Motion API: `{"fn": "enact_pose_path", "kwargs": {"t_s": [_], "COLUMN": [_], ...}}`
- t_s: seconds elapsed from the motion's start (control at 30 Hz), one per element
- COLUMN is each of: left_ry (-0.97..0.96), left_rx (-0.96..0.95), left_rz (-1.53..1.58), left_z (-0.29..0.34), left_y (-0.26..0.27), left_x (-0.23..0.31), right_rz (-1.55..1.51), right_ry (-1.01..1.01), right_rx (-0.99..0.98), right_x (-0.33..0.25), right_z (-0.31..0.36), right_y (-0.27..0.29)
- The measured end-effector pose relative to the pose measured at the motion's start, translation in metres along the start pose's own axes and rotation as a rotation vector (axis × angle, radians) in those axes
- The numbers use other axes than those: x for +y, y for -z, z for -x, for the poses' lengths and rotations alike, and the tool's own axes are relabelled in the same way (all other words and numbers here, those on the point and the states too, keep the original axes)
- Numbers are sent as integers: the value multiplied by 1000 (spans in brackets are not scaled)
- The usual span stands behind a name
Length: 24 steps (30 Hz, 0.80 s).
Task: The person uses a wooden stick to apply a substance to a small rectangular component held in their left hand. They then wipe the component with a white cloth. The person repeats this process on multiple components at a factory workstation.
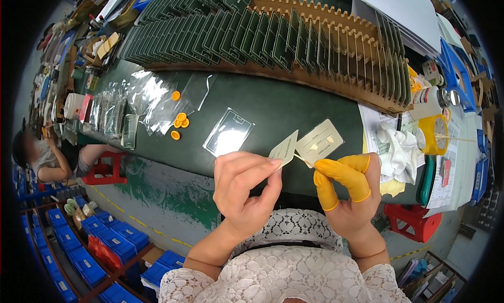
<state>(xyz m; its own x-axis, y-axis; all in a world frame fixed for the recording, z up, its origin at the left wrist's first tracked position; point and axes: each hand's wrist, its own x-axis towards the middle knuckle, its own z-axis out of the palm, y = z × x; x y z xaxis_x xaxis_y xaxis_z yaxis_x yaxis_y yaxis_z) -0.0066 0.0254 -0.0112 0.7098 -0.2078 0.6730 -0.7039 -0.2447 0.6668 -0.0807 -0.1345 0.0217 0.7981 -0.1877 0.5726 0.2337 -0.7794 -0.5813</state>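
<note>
My left hand (242, 190) pinches a cream printed card (286, 147) by its lower edge and keeps it tilted above the table edge. Yellow finger cots cover several fingers of my right hand (349, 190). Between its thumb and fingertips is a thin pale stick (302, 158), its tip close to the held card; what kind of stick it is I cannot tell. Just behind, a second cream card (329, 135) with small gold shapes lies on the green table (210, 117). A shiny dark green card with white lines (229, 132) lies to the left.
Slotted brown racks (336, 85) full of upright dark green cards (231, 38) span the back. Orange finger cots (181, 118) and clear plastic bags (152, 96) lie left. A crumpled white cloth (398, 151), yellow tape roll (434, 134) and metal-capped bottle (428, 101) stand right. A person (50, 156) sits far left.
</note>
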Motion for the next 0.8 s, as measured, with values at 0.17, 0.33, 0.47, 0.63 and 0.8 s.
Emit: {"fn": "enact_pose_path", "kwargs": {"t_s": [0.17,0.33,0.47,0.63,0.8], "left_ry": [8,343,940,1214,1300], "left_rx": [4,28,6,-42,-142], "left_rz": [8,250,862,1174,1254], "left_z": [-2,-2,-22,-28,-28], "left_y": [0,5,13,16,13], "left_x": [1,2,-1,-10,-13], "right_rz": [30,-2,-70,-85,-82], "right_ry": [2,-102,-178,-240,-235], "right_rx": [34,118,157,173,192], "right_x": [3,7,15,22,28], "right_z": [-2,-3,1,9,11], "right_y": [0,7,14,23,28]}}
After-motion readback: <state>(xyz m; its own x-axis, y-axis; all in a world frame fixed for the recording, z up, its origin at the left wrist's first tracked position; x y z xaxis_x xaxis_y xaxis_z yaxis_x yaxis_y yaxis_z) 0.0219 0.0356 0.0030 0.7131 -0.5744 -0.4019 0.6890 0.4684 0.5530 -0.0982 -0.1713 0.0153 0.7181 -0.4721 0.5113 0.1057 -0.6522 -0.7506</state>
